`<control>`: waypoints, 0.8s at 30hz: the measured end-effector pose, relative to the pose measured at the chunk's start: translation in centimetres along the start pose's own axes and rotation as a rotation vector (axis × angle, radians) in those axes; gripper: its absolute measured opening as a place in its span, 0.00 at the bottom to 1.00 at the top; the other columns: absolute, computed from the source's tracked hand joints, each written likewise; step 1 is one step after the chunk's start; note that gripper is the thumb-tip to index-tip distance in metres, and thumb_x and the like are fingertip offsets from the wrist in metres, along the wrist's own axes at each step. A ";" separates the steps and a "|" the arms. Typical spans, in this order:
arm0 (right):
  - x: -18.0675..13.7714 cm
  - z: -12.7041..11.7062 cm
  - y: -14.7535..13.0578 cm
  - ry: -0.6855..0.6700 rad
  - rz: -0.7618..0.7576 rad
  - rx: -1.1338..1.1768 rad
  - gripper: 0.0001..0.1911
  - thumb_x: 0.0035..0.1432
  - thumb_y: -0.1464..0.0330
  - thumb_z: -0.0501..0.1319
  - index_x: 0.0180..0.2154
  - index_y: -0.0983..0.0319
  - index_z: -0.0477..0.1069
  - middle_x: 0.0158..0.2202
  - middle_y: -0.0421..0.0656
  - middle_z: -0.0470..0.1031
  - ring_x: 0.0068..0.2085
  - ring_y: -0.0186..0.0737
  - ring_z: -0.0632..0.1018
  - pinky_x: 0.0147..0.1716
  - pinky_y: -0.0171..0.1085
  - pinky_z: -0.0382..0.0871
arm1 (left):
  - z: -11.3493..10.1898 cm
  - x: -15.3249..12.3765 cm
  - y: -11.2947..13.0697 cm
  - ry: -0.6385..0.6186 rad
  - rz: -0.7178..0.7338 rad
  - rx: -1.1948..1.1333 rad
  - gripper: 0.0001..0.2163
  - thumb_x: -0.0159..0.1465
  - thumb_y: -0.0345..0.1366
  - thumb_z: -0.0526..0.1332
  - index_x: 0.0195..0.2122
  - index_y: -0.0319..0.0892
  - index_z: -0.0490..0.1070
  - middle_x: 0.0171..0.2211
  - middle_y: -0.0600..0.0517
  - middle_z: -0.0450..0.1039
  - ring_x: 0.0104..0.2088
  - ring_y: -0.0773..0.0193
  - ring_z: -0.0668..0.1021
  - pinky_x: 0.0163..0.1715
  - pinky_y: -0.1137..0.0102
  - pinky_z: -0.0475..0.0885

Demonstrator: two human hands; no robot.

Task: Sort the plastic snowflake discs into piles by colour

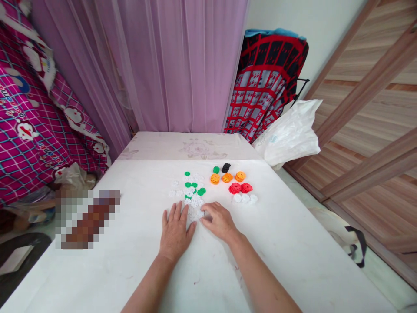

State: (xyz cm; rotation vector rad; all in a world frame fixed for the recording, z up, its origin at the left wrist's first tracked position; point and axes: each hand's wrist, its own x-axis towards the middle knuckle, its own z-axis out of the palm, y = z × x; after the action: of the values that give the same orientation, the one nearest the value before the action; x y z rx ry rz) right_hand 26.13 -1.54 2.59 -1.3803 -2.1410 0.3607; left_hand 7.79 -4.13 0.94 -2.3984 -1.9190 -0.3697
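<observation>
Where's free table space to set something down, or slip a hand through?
Free: table right of the right hand out to the edge; left of the left hand; the far strip before the curtain. Crowded: loose white and green pieces ahead of both hands, sorted stacks just right of them.

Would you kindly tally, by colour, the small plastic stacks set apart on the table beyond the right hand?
Orange stacks: 3
Red stacks: 2
White stacks: 3
Green stack: 1
Black stack: 1
Total: 10
</observation>
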 end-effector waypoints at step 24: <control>-1.9 -5.2 7.6 0.471 0.442 -0.264 0.12 0.52 0.62 0.60 0.40 0.56 0.69 0.37 0.40 0.77 0.37 0.42 0.73 0.34 0.38 0.64 | 0.7 0.0 -0.3 0.054 0.002 -0.043 0.26 0.66 0.46 0.51 0.62 0.40 0.61 0.65 0.41 0.59 0.65 0.46 0.60 0.62 0.45 0.54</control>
State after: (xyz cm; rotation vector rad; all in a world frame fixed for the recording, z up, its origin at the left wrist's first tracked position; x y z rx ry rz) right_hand 35.50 -0.35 2.34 -1.8736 -1.5312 -0.0909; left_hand 7.61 -3.92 0.28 -2.3902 -1.9048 -0.4760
